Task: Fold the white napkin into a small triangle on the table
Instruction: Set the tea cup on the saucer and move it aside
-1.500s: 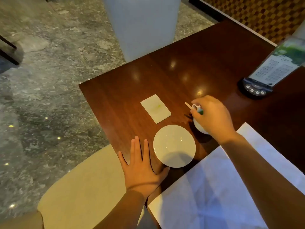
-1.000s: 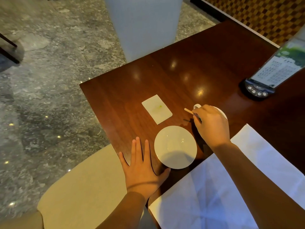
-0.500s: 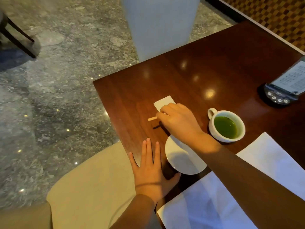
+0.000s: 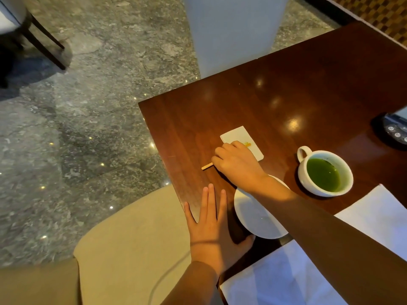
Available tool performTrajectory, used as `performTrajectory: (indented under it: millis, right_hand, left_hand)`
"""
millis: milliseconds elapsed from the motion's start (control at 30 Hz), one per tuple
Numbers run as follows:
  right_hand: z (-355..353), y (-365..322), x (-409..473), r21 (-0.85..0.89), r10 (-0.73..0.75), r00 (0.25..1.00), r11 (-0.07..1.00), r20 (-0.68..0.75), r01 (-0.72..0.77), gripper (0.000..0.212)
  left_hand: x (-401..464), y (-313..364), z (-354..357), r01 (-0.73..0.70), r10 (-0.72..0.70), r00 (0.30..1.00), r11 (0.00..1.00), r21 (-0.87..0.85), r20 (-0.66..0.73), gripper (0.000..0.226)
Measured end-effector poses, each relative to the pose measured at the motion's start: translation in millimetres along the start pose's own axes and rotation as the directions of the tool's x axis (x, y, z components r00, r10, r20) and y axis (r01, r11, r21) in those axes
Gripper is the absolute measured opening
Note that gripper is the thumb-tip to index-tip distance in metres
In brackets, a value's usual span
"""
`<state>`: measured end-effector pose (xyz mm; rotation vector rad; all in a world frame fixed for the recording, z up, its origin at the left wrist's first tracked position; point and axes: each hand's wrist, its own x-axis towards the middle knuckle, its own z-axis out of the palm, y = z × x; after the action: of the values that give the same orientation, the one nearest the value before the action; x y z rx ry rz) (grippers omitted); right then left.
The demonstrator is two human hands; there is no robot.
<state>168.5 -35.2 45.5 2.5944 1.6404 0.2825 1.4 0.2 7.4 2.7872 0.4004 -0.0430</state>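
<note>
A large white napkin point(image 4: 284, 280) lies spread flat at the near right of the dark wooden table point(image 4: 286, 95), partly hidden under my right forearm. My right hand point(image 4: 236, 165) reaches across to the left, fingers closed on a small wooden stick point(image 4: 207, 166) that rests low over the table beside a small white card point(image 4: 236, 134). My left hand point(image 4: 211, 223) lies flat, fingers spread, on the table's near left edge, holding nothing.
A white saucer point(image 4: 257, 221) sits between my hands, partly under my right arm. A white cup of green tea point(image 4: 323, 173) stands right of it. A dark device base point(image 4: 394, 134) is at the far right. A beige chair seat point(image 4: 132, 245) is below the table edge.
My right hand lifted the stick from the cup and carried it left, over to beside the white card. The cup of green tea is now uncovered. My left hand stayed flat.
</note>
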Motion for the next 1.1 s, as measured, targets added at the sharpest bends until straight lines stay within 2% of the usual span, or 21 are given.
performTrajectory:
  millis: [233, 400, 500, 600, 700, 867, 967, 1033, 1100]
  right_hand:
    - [11.8, -0.8, -14.2, 0.077, 0.077, 0.997, 0.994, -0.010, -0.076, 0.027]
    - [12.1, -3.4, -22.4, 0.197, 0.106, 0.991, 0.976, -0.077, -0.089, 0.021]
    - [9.0, -5.8, -25.5, 0.206, 0.130, 0.991, 0.971, -0.039, -0.119, 0.020]
    - [-1.0, -7.2, -29.6, 0.234, 0.199, 0.980, 0.952, 0.006, -0.195, 0.022]
    - [-19.4, -4.2, -41.8, 0.251, 0.307, 0.951, 0.924, -0.033, -0.289, 0.023]
    - [-50.4, 17.1, -85.7, 0.171, 0.517, 0.855, 0.846, -0.031, -0.505, 0.037]
    - [-63.8, 38.7, -113.3, 0.079, 0.673, 0.718, 0.718, 0.177, -0.692, 0.063]
    - [-66.1, 52.6, -128.2, 0.012, 0.712, 0.629, 0.660, 0.313, -0.752, 0.077]
    - [-66.2, 63.1, -137.5, 0.018, 0.719, 0.568, 0.614, 0.401, -0.789, 0.085]
  left_hand:
    - [-0.2, 0.2, -0.5, 0.003, -0.004, 1.000, 1.000, 0.010, 0.015, 0.098]
    - [0.8, -0.1, 0.2, 0.004, -0.005, 1.000, 1.000, 0.027, 0.027, 0.100]
    - [0.0, -0.4, 0.0, 0.002, -0.003, 1.000, 0.999, 0.033, 0.028, 0.100]
    - [-0.5, -0.7, -0.9, 0.001, -0.002, 1.000, 0.999, 0.036, 0.028, 0.100]
    - [-1.1, -1.8, -1.1, 0.001, -0.002, 1.000, 0.999, 0.052, 0.030, 0.100]
    - [-0.8, -2.0, 0.0, -0.012, 0.009, 0.999, 0.995, 0.096, 0.032, 0.101]
    - [-0.1, -1.7, 0.2, -0.011, 0.008, 1.000, 0.994, 0.107, 0.028, 0.102]
    - [0.3, -1.2, 0.3, -0.007, 0.003, 1.000, 0.994, 0.113, 0.031, 0.103]
    - [0.2, -0.6, 0.6, -0.004, 0.001, 1.000, 0.994, 0.110, 0.029, 0.104]
